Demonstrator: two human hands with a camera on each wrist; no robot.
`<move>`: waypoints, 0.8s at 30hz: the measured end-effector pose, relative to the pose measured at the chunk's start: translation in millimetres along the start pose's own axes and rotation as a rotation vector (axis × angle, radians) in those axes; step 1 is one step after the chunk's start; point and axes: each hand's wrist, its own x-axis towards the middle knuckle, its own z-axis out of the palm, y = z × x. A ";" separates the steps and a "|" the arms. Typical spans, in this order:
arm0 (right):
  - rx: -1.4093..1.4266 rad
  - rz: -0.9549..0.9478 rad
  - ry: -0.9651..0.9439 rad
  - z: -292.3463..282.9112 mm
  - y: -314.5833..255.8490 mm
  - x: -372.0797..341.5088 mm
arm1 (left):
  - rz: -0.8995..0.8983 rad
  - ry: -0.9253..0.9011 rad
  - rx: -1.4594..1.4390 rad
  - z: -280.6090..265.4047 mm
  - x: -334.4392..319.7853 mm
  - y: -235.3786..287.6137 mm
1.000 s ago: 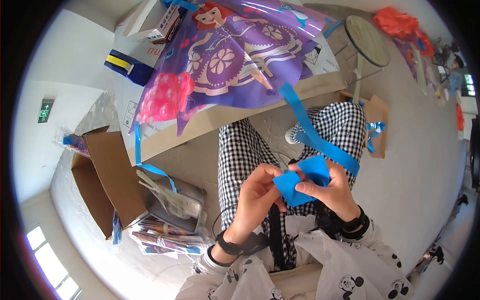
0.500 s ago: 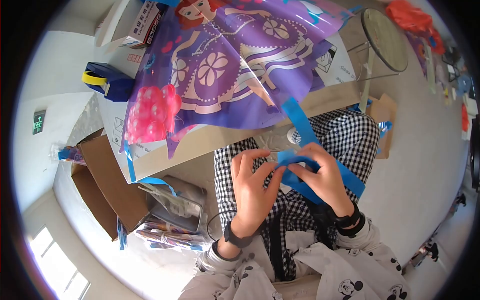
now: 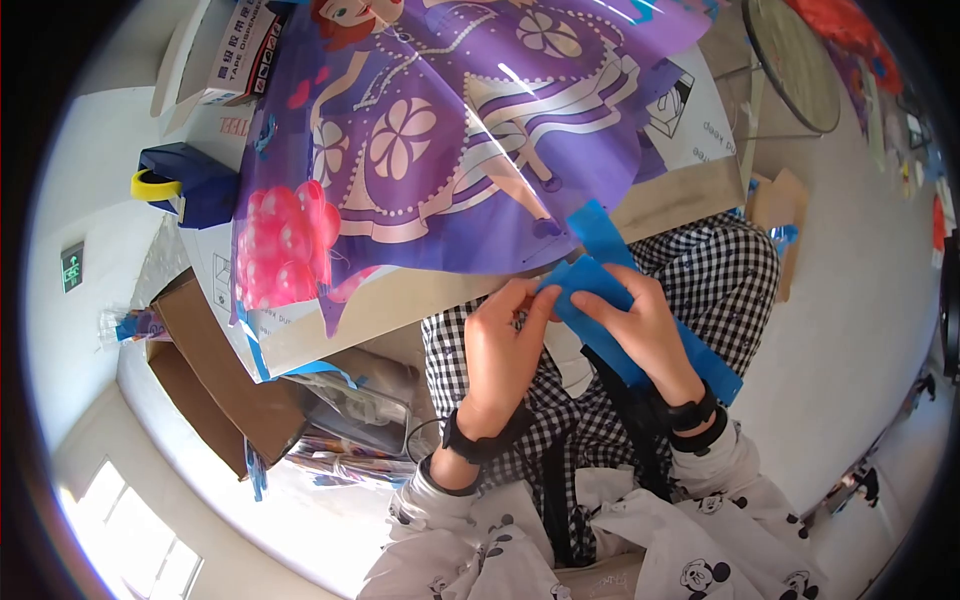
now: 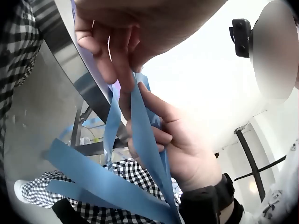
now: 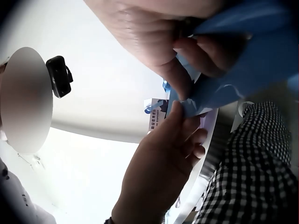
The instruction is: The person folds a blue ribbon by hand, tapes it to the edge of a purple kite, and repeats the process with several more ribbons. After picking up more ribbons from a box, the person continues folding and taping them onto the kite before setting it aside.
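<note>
A long blue strip [image 3: 594, 296] hangs over the checked lap, its upper part folded between the two hands. My left hand [image 3: 500, 350] pinches the strip's edge between thumb and index finger. My right hand [image 3: 642, 335] grips the strip close beside it, thumb on top. In the left wrist view several lengths of blue strip [image 4: 147, 137] hang below the fingertips. The right wrist view has the blue material [image 5: 247, 60] held in the right hand, the left thumb touching its edge. A purple printed sheet [image 3: 430, 150] with a dressed figure lies beyond the hands.
The sheet rests on a table [image 3: 360, 320]. At its left stand a blue tape dispenser [image 3: 200, 187] and a white box [image 3: 240, 50]. An open cardboard box [image 3: 225, 380] and a grey bin [image 3: 365, 410] are at lower left; a round stool [image 3: 795, 65] is upper right.
The hands have moved up towards the table edge, and the blue piece between them has been turned and lies flatter. The view has shifted, so the table sits lower and further left.
</note>
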 end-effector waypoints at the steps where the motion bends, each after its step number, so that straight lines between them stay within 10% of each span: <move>1: -0.057 -0.048 0.044 2.5 1.9 3.2 | 0.069 0.052 0.083 1.0 2.6 -2.9; 6: -0.232 -0.127 0.269 19.7 4.4 17.6 | 0.375 0.286 0.394 -5.0 16.4 -3.6; 24: -0.405 -0.361 0.198 21.7 22.4 21.9 | 0.452 -0.060 0.646 -16.2 11.2 -14.6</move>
